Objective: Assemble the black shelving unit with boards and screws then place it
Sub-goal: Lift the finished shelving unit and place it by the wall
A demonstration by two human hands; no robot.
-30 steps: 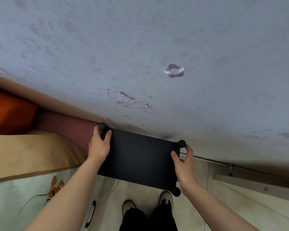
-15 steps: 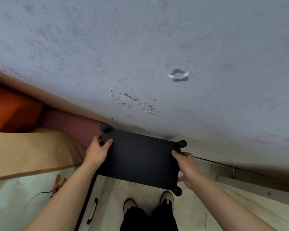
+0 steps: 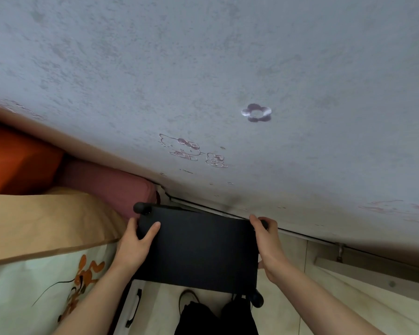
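1. Black shelving unit point(image 3: 198, 247) is sitting at 6 o'clock in the view, top board facing up, round knobs showing at its corners, close to the grey wall point(image 3: 203, 68).
2. Left hand point(image 3: 136, 245) is gripping the left edge, thumb lying on the top board; right hand point(image 3: 266, 245) is curling round the right edge by the far knob.
3. Versus a second ago the unit is sitting lower and nearer the wall's base, right hand shifted up toward the far corner; probably final placing.
4. Pink cushion point(image 3: 111, 184) is lying at 10 o'clock, bed point(image 3: 34, 226) at 9.
5. No containers are showing.
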